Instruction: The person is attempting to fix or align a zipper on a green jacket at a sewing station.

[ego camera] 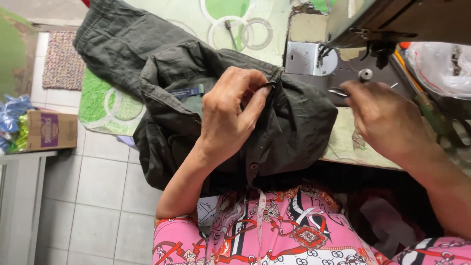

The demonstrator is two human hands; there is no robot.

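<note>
A dark olive garment [167,83] is bunched on the edge of a sewing table and hangs off toward the floor. My left hand [230,110] pinches a fold of it near the waistband, thumb and fingers closed on the cloth. To the right, my right hand [385,118] hovers over the machine bed [343,73], its fingertips on a small pair of metal snips [338,92]. The sewing machine's needle area [378,51] is just above that hand.
A green and white patterned cloth [235,19] covers the table. A clear plastic bag [439,64] lies at the far right. A cardboard box [51,130] sits on a grey shelf at the left above a tiled floor [98,191], with a woven mat [63,61] further back.
</note>
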